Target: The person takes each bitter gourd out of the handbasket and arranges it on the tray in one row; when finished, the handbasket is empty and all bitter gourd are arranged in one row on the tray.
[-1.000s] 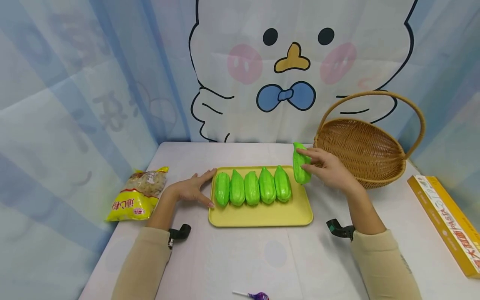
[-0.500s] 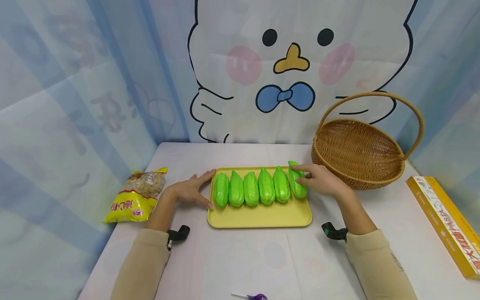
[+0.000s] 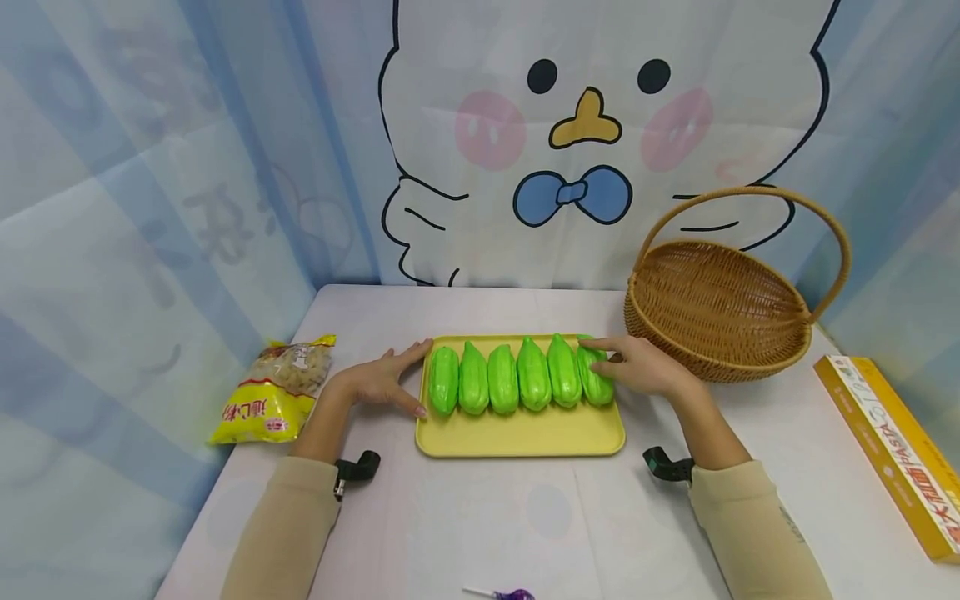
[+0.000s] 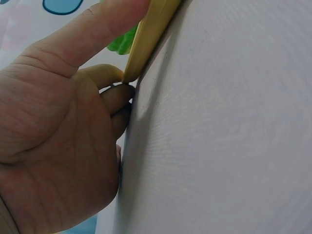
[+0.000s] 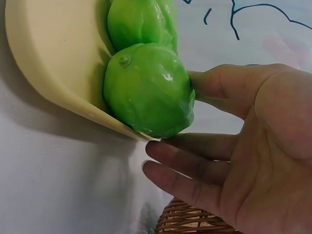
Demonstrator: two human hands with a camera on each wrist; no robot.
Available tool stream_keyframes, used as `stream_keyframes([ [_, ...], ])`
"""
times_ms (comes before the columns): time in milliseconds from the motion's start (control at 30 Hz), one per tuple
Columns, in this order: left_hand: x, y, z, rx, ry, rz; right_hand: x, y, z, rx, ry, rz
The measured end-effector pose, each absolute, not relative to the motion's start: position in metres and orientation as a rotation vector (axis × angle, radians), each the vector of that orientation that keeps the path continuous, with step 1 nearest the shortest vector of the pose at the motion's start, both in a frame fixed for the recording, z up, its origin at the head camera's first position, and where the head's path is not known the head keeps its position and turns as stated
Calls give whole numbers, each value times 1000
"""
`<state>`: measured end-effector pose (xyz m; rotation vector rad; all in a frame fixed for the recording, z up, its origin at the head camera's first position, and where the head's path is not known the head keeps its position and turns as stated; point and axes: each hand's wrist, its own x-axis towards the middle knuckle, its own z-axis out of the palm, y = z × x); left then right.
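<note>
Several glossy green, ribbed, papaya-shaped fruits (image 3: 503,379) lie side by side in a row on a yellow tray (image 3: 517,437). At the tray's left edge, my left hand (image 3: 377,385) touches the rim with its thumb and fingers spread apart. My right hand (image 3: 647,364) pinches the rightmost green fruit (image 3: 595,379) between thumb and index finger. In the right wrist view that fruit (image 5: 146,90) sits inside the tray's rim, against its neighbour. The other right fingers (image 5: 187,187) extend below it, outside the tray. The left wrist view shows the left thumb (image 4: 97,34) over the tray's edge (image 4: 151,36).
A wicker basket (image 3: 720,308) with a tall handle stands behind my right hand. On the right lies a long yellow pasta box (image 3: 892,454). A yellow snack-like bag (image 3: 277,392) is at the left, and a purple lollipop (image 3: 513,594) lies at the front.
My right hand has moved left and down with the last green fruit, bringing it from above the tray's right corner into the row. My left hand has stayed at the tray's left edge.
</note>
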<state>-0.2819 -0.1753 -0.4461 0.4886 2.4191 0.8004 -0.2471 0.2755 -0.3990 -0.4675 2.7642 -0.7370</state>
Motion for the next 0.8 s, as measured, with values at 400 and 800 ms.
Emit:
stream_keyframes([
  [400, -283, -172, -449, 499, 2418, 805, -246, 278, -399, -424, 2741, -753],
  [800, -283, -172, -446, 454, 2427, 789, -245, 261, -402, -525, 2887, -996],
])
